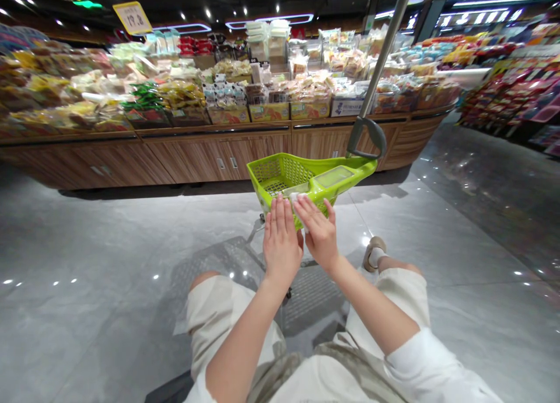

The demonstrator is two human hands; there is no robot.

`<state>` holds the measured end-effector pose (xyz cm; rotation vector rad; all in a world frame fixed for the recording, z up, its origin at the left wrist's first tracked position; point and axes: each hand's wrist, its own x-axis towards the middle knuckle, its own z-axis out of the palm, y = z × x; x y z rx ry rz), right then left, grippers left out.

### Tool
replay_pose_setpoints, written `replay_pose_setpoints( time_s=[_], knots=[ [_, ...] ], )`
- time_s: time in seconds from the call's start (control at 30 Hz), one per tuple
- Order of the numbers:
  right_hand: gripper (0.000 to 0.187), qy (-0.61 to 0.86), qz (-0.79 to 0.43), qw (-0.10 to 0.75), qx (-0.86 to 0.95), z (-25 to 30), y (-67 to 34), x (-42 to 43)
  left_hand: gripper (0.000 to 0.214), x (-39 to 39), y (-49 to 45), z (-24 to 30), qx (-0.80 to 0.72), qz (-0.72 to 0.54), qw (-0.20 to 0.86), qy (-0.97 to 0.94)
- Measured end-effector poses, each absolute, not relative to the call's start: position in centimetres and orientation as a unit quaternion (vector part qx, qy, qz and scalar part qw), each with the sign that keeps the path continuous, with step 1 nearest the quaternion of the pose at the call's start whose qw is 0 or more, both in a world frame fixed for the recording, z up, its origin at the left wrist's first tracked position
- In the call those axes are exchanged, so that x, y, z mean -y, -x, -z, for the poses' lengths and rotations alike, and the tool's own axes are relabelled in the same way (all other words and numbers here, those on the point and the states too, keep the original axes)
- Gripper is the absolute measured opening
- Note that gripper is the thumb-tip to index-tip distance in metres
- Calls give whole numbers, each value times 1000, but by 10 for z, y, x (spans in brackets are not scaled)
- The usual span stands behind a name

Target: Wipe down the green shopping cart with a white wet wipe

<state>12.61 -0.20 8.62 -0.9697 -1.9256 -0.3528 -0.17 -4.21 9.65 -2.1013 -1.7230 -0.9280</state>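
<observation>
A lime-green plastic shopping basket [280, 172] on wheels stands on the floor in front of me, with its grey pull handle [371, 135] raised on a long pole at its right. My left hand [281, 239] lies flat against the basket's near wall, fingers stretched out together. My right hand [319, 228] rests beside it with fingers extended, touching a small white object [294, 198] at the basket's rim. I cannot make out what that white thing is. I am crouched, with my knees on either side of my arms.
A long wooden display counter [219, 152] piled with packaged snacks [271, 88] curves across the back. A yellow price sign [132, 17] hangs at upper left. More shelves [516, 94] line the right. Glossy grey tile floor [87, 263] surrounds me.
</observation>
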Motion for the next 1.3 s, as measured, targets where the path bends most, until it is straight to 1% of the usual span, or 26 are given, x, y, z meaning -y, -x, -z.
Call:
replay_pose_setpoints(
  time_s=[0.1,0.27,0.33,0.43,0.5,0.63,0.7,0.83,0.9,1.1,1.23,1.3],
  knots=[
    [62,365,144,435,811,-87,-130,1,85,43,3,-97,590,325,137,726],
    [66,440,153,478,744,-91,-145,-10,86,43,1,-98,588,321,138,729],
    [65,418,142,481,757,-90,-136,-6,86,43,0,-97,592,320,138,727],
    [62,351,131,456,807,-90,-126,0,85,42,1,-96,594,321,140,724],
    [61,340,138,445,817,-92,-132,-3,84,42,2,-96,591,321,143,726],
    [66,416,152,488,752,-94,-148,-13,86,42,3,-97,589,314,142,731],
    [67,427,154,498,739,-93,-144,-11,87,42,2,-96,592,313,143,729],
    [63,344,148,459,806,-90,-128,0,85,41,1,-94,595,314,149,725],
    [63,327,150,446,820,-90,-131,-1,85,41,2,-94,592,313,150,727],
    [68,428,153,500,737,-86,-141,-9,86,42,3,-97,593,310,145,729],
    [64,350,148,470,797,-82,-125,3,83,42,3,-95,593,315,149,726],
    [64,338,157,459,806,-84,-129,2,83,41,3,-95,592,315,151,726]
  ],
)
